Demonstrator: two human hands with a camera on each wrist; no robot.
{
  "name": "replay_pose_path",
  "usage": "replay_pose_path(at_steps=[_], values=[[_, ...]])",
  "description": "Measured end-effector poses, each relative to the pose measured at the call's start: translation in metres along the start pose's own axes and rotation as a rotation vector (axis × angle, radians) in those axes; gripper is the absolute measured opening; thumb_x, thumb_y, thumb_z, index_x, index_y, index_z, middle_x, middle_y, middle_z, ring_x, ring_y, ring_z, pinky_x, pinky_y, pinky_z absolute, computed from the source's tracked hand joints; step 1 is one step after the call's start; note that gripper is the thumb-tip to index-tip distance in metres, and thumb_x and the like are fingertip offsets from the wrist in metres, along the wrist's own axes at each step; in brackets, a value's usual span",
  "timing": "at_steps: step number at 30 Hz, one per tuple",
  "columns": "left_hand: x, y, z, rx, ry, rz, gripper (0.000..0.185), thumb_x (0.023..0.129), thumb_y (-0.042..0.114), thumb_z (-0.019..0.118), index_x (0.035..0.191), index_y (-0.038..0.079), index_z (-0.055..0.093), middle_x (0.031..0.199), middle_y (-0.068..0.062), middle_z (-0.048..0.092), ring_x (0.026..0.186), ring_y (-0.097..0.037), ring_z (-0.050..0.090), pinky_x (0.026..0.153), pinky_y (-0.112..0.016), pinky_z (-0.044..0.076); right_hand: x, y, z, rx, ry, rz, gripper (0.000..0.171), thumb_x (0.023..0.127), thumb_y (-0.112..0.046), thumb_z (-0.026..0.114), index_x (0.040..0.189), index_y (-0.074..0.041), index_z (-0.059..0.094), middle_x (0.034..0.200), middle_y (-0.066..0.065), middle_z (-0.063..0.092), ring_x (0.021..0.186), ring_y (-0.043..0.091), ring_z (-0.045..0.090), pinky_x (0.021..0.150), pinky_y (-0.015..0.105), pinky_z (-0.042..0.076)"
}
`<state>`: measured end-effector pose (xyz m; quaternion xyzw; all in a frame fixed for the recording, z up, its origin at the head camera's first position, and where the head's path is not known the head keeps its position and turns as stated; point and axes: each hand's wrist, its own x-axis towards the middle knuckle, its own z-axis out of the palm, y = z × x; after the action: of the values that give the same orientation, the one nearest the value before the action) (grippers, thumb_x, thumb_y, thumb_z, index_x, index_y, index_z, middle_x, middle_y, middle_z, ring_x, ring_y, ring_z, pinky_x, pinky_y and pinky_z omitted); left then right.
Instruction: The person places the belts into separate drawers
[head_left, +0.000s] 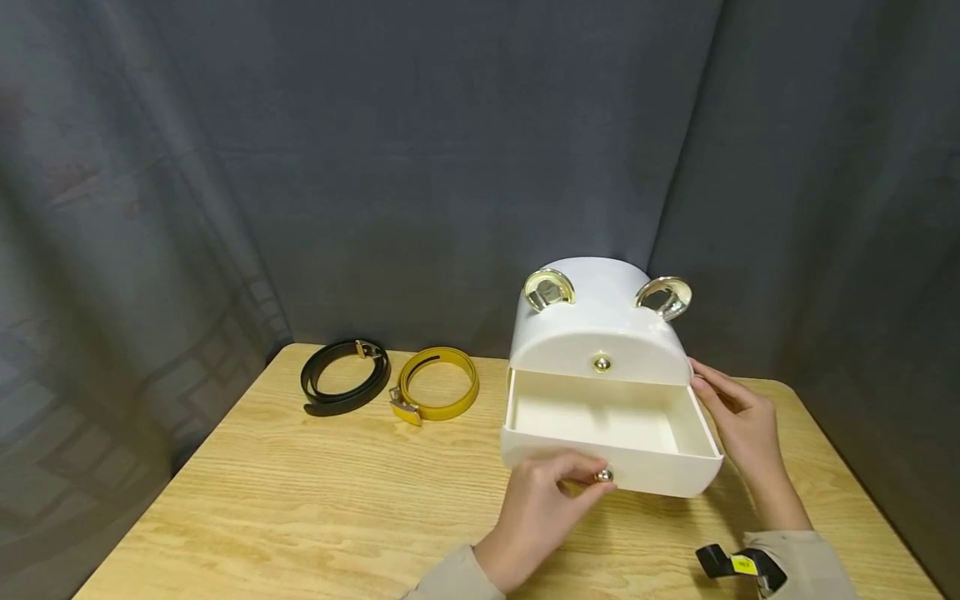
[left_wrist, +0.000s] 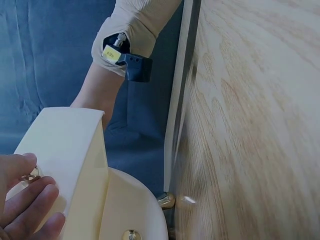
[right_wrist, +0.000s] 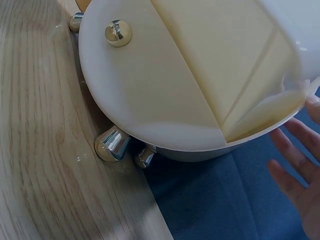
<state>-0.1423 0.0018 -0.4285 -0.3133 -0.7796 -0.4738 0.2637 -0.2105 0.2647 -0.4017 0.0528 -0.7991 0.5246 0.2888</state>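
A white rounded storage box [head_left: 600,283] with two gold ears stands on the table. Its lower drawer [head_left: 652,479] is pulled out, and the pale floor inside shows. My left hand [head_left: 534,510] pinches the round gold knob [head_left: 604,475] on that drawer between thumb and fingers, as the left wrist view also shows. My right hand [head_left: 744,425] is at the box's right side; in the right wrist view its fingers are spread and its thumb touches the rim. Another gold knob [head_left: 602,363] sits on the closed upper front.
Left of the box, a coiled yellow belt [head_left: 457,407] and a coiled black belt [head_left: 345,404] lie on the wooden table [head_left: 300,508]. Grey curtains [head_left: 420,167] hang behind and on both sides. A small black device [head_left: 738,565] is strapped to the right wrist.
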Motion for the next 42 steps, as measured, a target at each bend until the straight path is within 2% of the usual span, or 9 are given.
replay_pose_path(at_steps=[4, 8, 15, 22, 32, 38, 42], values=[[-0.0024, 0.0031, -0.001, -0.013, -0.009, -0.002, 0.016, 0.082, 0.02, 0.082, 0.096, 0.013, 0.077, 0.094, 0.007, 0.075, 0.077, 0.008, 0.064, 0.063, -0.005, 0.048, -0.0013, -0.0009, -0.0007, -0.01, -0.007, 0.013, 0.034, 0.095, -0.011, 0.067, 0.129, -0.006, 0.066, 0.119, -0.021, 0.064, 0.105, -0.014, 0.056, 0.082, 0.005, 0.044], [-0.0039, 0.0061, -0.0016, 0.016, -0.017, 0.024, 0.016, 0.082, 0.019, 0.082, 0.095, 0.013, 0.076, 0.094, 0.007, 0.075, 0.077, 0.009, 0.064, 0.065, -0.004, 0.047, -0.0015, -0.0008, -0.0009, -0.015, -0.014, 0.028, 0.034, 0.096, -0.014, 0.067, 0.129, -0.01, 0.067, 0.121, -0.019, 0.064, 0.104, -0.014, 0.055, 0.081, 0.005, 0.044], [-0.0058, 0.0083, -0.0022, 0.024, -0.028, 0.02, 0.015, 0.082, 0.019, 0.083, 0.095, 0.014, 0.076, 0.094, 0.008, 0.075, 0.079, 0.01, 0.063, 0.064, -0.004, 0.047, -0.0005, 0.0023, -0.0004, -0.035, -0.016, 0.046, 0.036, 0.097, -0.017, 0.066, 0.13, -0.005, 0.065, 0.117, -0.026, 0.062, 0.103, -0.015, 0.055, 0.081, 0.004, 0.044], [-0.0068, 0.0088, -0.0026, 0.0, -0.039, 0.008, 0.015, 0.083, 0.02, 0.081, 0.096, 0.014, 0.076, 0.095, 0.008, 0.075, 0.079, 0.009, 0.064, 0.065, -0.006, 0.048, 0.0003, 0.0022, 0.0002, -0.035, -0.009, 0.039, 0.035, 0.096, -0.017, 0.067, 0.13, -0.007, 0.066, 0.119, -0.023, 0.063, 0.103, -0.014, 0.055, 0.081, 0.005, 0.044], [-0.0083, 0.0081, -0.0024, -0.017, -0.049, 0.001, 0.015, 0.083, 0.02, 0.081, 0.096, 0.013, 0.075, 0.096, 0.007, 0.075, 0.08, 0.008, 0.065, 0.065, -0.007, 0.049, -0.0005, 0.002, -0.0002, -0.038, -0.019, 0.044, 0.036, 0.097, -0.018, 0.066, 0.13, -0.006, 0.065, 0.117, -0.027, 0.061, 0.103, -0.015, 0.055, 0.081, 0.004, 0.044], [-0.0087, 0.0087, -0.0019, 0.025, -0.046, 0.037, 0.015, 0.084, 0.018, 0.081, 0.096, 0.014, 0.075, 0.096, 0.007, 0.075, 0.08, 0.009, 0.065, 0.063, -0.006, 0.048, -0.0008, 0.0016, -0.0008, -0.049, -0.024, 0.043, 0.036, 0.097, -0.019, 0.066, 0.131, -0.008, 0.064, 0.12, -0.024, 0.061, 0.103, -0.015, 0.054, 0.081, 0.004, 0.044], [-0.0098, 0.009, -0.0016, -0.013, -0.053, 0.012, 0.015, 0.084, 0.02, 0.08, 0.096, 0.013, 0.075, 0.097, 0.006, 0.075, 0.079, 0.007, 0.065, 0.063, -0.006, 0.048, -0.0005, 0.0012, -0.0011, -0.056, -0.025, 0.046, 0.037, 0.097, -0.02, 0.066, 0.132, -0.008, 0.064, 0.121, -0.023, 0.061, 0.103, -0.015, 0.054, 0.08, 0.004, 0.044]])
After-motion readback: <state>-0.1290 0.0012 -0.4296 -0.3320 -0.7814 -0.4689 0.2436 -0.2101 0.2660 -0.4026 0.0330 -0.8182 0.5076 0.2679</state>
